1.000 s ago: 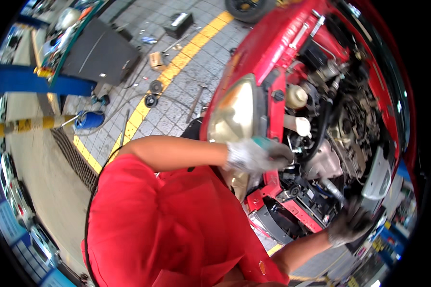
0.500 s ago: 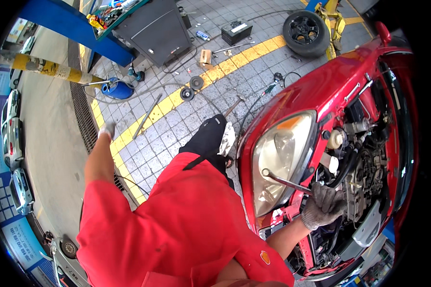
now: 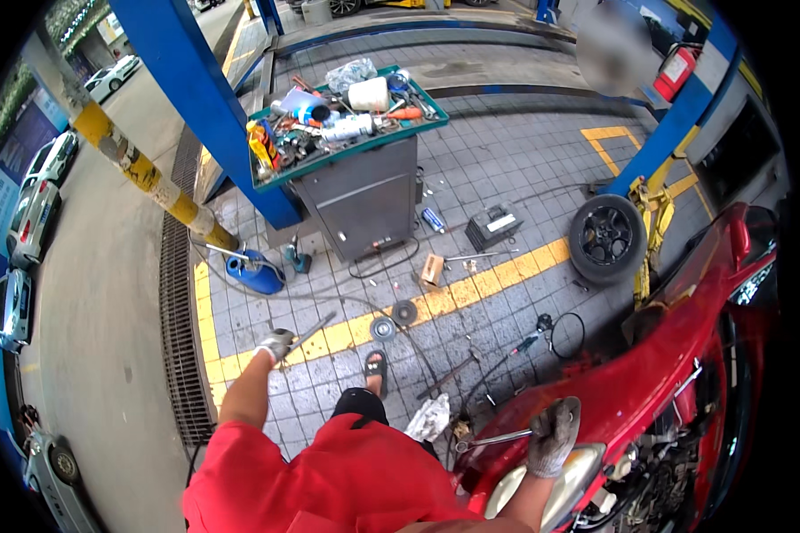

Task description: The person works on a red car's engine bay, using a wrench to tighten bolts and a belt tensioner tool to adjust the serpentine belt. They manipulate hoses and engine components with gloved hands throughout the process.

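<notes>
My right hand [image 3: 553, 435], in a grey knit glove, is closed around a metal ring-ended wrench [image 3: 502, 439]. The ring end points left, over the front corner of a red car [image 3: 613, 373]. Below that hand, the car's headlight [image 3: 542, 484] shows in part, with the engine bay [image 3: 662, 462] open to its right. My left hand [image 3: 276, 345], also gloved, is out to the left above the tiled floor. A long metal bar [image 3: 313, 329] lies on the floor beside it in view, partly hidden by the hand; contact and finger position cannot be made out.
A grey cabinet [image 3: 360, 213] carries a green-edged tray of tools. Around it are a blue drum [image 3: 255, 274], a cordless drill [image 3: 298, 258], a battery [image 3: 493, 226] and a wheel [image 3: 607, 238]. A hammer [image 3: 451, 373], two discs [image 3: 383, 328] and hoses lie on the floor. Blue lift posts [image 3: 209, 115] stand behind.
The view has swung up and toward the cabinet. My right hand has moved with the wrench from over the engine bay to the front fender. My left hand now appears beside the bar.
</notes>
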Available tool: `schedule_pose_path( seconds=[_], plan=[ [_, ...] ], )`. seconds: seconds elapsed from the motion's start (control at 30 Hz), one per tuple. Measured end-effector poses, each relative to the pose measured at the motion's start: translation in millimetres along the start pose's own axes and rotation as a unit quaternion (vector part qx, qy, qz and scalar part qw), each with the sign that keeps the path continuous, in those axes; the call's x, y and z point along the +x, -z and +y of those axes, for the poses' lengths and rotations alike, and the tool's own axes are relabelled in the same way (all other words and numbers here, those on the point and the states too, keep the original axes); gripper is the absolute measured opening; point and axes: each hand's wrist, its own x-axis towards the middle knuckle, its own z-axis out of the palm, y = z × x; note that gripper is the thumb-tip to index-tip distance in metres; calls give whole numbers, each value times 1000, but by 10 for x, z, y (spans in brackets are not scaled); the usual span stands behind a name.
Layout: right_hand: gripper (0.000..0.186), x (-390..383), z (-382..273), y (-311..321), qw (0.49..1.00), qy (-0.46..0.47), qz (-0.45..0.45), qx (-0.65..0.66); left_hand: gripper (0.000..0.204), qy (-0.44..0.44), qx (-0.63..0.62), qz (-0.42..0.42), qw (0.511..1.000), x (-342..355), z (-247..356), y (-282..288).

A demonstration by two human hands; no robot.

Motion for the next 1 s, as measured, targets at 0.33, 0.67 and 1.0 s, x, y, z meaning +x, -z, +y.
schedule_pose_path(
  seconds=[0.33, 0.67, 1.0],
  plan=[
    [15, 1938, 1500, -478, 956, -102, 230, 152, 58, -135, 193, -236, 943, 1008, 2760, -1659],
    [13, 4210, 4450, 914, 890, -332, 216, 224, 62, -91, 211, -300, 926, 3601, 3488, -4343],
    [18, 5755, 4928, 1809, 872, -428, 206, 116, 61, -124, 474, -164, 856, 7153, 3771, -7365]
  ],
)
